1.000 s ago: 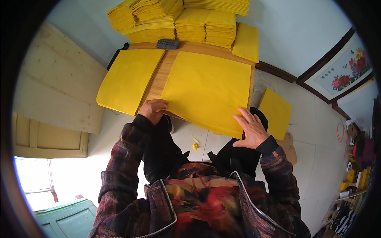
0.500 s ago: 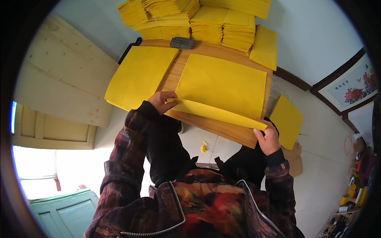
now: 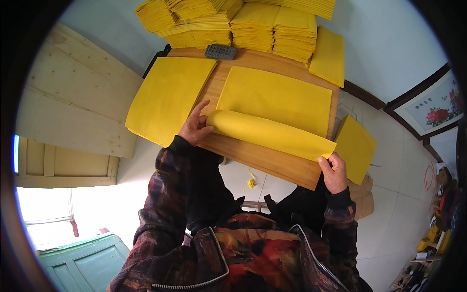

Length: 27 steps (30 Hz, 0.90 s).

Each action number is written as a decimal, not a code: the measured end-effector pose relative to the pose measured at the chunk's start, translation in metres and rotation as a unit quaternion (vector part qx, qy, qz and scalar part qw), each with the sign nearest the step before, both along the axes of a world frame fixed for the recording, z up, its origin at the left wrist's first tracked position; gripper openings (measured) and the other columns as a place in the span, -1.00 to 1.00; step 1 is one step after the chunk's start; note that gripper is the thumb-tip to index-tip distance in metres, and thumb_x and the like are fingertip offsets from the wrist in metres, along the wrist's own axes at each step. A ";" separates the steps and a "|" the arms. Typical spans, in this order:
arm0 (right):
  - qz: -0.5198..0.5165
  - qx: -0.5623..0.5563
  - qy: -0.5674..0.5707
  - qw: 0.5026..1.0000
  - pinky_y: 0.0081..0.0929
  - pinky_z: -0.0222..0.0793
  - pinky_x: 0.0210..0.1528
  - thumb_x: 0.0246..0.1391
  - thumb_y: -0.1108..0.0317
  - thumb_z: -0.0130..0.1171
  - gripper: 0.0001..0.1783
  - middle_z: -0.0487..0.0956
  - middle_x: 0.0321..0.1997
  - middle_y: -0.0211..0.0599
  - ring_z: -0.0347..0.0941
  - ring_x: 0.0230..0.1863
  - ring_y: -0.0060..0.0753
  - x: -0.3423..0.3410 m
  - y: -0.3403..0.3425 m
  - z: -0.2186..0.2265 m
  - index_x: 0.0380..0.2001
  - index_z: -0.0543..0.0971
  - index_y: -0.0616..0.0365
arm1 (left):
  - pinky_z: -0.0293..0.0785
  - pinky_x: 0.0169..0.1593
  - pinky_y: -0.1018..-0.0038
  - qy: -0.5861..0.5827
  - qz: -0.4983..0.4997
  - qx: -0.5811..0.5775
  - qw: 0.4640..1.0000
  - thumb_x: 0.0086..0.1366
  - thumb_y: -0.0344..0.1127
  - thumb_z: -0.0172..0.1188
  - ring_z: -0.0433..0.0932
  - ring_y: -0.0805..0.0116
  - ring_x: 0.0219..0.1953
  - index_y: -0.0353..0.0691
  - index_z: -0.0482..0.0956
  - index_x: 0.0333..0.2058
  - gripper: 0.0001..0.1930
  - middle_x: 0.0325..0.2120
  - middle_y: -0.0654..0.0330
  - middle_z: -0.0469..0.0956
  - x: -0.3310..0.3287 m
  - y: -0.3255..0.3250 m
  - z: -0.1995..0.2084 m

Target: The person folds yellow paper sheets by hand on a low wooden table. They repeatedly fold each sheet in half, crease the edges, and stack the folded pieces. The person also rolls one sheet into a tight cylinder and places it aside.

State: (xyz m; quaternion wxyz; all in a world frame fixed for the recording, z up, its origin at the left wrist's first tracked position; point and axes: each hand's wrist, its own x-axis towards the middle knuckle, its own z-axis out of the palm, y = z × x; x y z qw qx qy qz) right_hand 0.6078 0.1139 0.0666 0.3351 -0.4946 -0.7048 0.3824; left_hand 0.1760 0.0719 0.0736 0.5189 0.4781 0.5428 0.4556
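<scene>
A yellow sheet (image 3: pixel 279 95) lies on the wooden table in front of me, its near edge rolled up into a curved fold (image 3: pixel 272 132). At the fold's left end my left hand (image 3: pixel 195 127) is open, its index finger raised and its thumb by the sheet's edge. Whether that thumb touches the sheet I cannot tell. My right hand (image 3: pixel 335 173) pinches the fold's right corner between thumb and fingers. Left of it lies a flat pile of yellow sheets (image 3: pixel 168 97), partly over the table's edge.
Tall stacks of folded yellow sheets (image 3: pixel 253 29) stand along the table's (image 3: pixel 272 158) far side, with a grey ridged block (image 3: pixel 220 51) before them. Another yellow stack (image 3: pixel 355 148) sits low to the right. A wooden board (image 3: pixel 73 92) leans at the left.
My left fingers have opened away from the sheet's left end. The near fold has become wider and more rounded. My right hand still pinches its corner, slightly further right.
</scene>
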 end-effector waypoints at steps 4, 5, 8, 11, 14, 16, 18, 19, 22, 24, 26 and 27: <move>-0.018 -0.040 0.004 0.999 -0.46 0.35 -0.27 0.13 0.34 0.15 -0.78 0.55 -0.39 -0.18 0.46 -0.39 -0.29 -0.006 0.002 0.007 -0.22 0.55 0.28 | 0.36 -0.21 0.63 0.047 0.073 0.068 0.994 0.15 -0.65 0.08 0.47 0.52 -0.30 -0.19 0.14 0.25 -0.33 -0.37 0.26 0.47 0.016 0.002 -0.009; -0.025 -0.032 0.032 0.999 -0.47 0.34 -0.30 0.14 0.34 0.14 -0.79 0.53 -0.43 -0.18 0.44 -0.42 -0.31 -0.010 0.002 0.008 -0.25 0.54 0.28 | 0.34 -0.26 0.65 0.089 0.089 0.083 0.989 0.14 -0.65 0.07 0.43 0.55 -0.36 -0.20 0.18 0.23 -0.35 -0.42 0.30 0.41 0.018 0.002 -0.011; -0.063 -0.015 0.066 0.996 -0.46 0.29 -0.38 0.14 0.34 0.12 -0.81 0.46 -0.53 -0.16 0.37 -0.50 -0.35 -0.021 0.007 0.008 -0.33 0.51 0.28 | 0.25 -0.40 0.67 0.148 0.132 0.100 0.975 0.11 -0.64 0.07 0.29 0.62 -0.49 -0.22 0.27 0.18 -0.40 -0.51 0.40 0.24 0.025 0.009 -0.017; -0.090 0.008 -0.028 0.996 -0.38 0.23 -0.48 0.13 0.33 0.11 -0.77 0.35 -0.63 -0.12 0.32 -0.59 -0.31 -0.023 0.015 0.009 -0.49 0.42 0.28 | 0.14 -0.44 0.68 0.200 0.154 0.086 0.964 0.13 -0.61 0.06 0.21 0.64 -0.53 -0.26 0.28 0.16 -0.44 -0.54 0.42 0.23 0.028 0.012 -0.022; -0.123 -0.014 -0.060 0.990 -0.31 0.27 -0.48 0.09 0.32 0.15 -0.77 0.45 -0.60 -0.06 0.41 -0.58 -0.18 -0.026 0.021 0.007 -0.48 0.44 0.28 | 0.20 -0.42 0.68 0.222 0.173 0.062 0.958 0.13 -0.60 0.06 0.28 0.63 -0.50 -0.26 0.33 0.13 -0.47 -0.51 0.39 0.32 0.029 0.014 -0.026; -0.137 -0.038 -0.022 0.990 -0.34 0.32 -0.46 0.08 0.33 0.16 -0.80 0.51 -0.56 -0.07 0.46 -0.54 -0.15 -0.028 0.023 0.007 -0.41 0.47 0.28 | 0.21 -0.47 0.68 0.218 0.183 0.083 0.955 0.12 -0.59 0.07 0.31 0.64 -0.53 -0.22 0.37 0.09 -0.50 -0.49 0.32 0.43 0.029 0.017 -0.029; -0.145 -0.044 -0.042 0.987 -0.31 0.39 -0.40 0.08 0.33 0.18 -0.75 0.57 -0.51 -0.09 0.52 -0.47 -0.09 -0.030 0.023 0.008 -0.26 0.47 0.29 | 0.21 -0.46 0.71 0.182 0.179 0.091 0.963 0.13 -0.60 0.05 0.32 0.67 -0.53 -0.24 0.37 0.10 -0.50 -0.48 0.32 0.46 0.028 0.015 -0.031; -0.152 -0.034 -0.056 0.986 -0.29 0.40 -0.38 0.08 0.33 0.18 -0.74 0.58 -0.50 -0.09 0.53 -0.45 -0.08 -0.031 0.024 0.008 -0.23 0.47 0.28 | 0.19 -0.46 0.74 0.148 0.189 0.095 0.966 0.14 -0.61 0.03 0.29 0.72 -0.54 -0.28 0.41 0.07 -0.54 -0.44 0.37 0.47 0.028 0.016 -0.034; -0.153 -0.036 -0.106 0.982 -0.21 0.41 -0.33 0.09 0.32 0.18 -0.65 0.60 -0.43 -0.07 0.55 -0.38 -0.05 -0.032 0.024 0.012 -0.11 0.41 0.25 | 0.17 -0.46 0.76 0.147 0.166 0.078 0.972 0.16 -0.62 0.02 0.26 0.75 -0.53 -0.30 0.46 0.04 -0.57 -0.33 0.38 0.51 0.023 0.015 -0.036; -0.153 -0.031 -0.124 0.980 -0.21 0.41 -0.31 0.09 0.32 0.17 -0.63 0.60 -0.42 -0.07 0.55 -0.37 -0.04 -0.032 0.023 0.013 -0.07 0.40 0.23 | 0.21 -0.40 0.75 0.139 0.160 0.083 0.974 0.17 -0.61 0.03 0.27 0.75 -0.49 -0.29 0.49 0.04 -0.58 -0.20 0.39 0.51 0.023 0.014 -0.039; -0.148 -0.022 -0.108 0.983 -0.19 0.41 -0.33 0.10 0.33 0.16 -0.62 0.61 -0.42 -0.08 0.55 -0.37 -0.03 -0.033 0.022 0.015 -0.03 0.38 0.20 | 0.24 -0.36 0.75 0.152 0.153 0.100 0.971 0.18 -0.60 0.03 0.29 0.75 -0.47 -0.29 0.48 0.06 -0.57 -0.18 0.39 0.51 0.022 0.013 -0.039; -0.145 -0.021 -0.096 0.985 -0.18 0.41 -0.33 0.11 0.33 0.15 -0.61 0.61 -0.42 -0.09 0.55 -0.38 -0.03 -0.033 0.021 0.015 -0.02 0.38 0.18 | 0.25 -0.35 0.74 0.157 0.160 0.101 0.969 0.18 -0.59 0.04 0.30 0.74 -0.47 -0.28 0.48 0.06 -0.57 -0.17 0.38 0.52 0.023 0.012 -0.040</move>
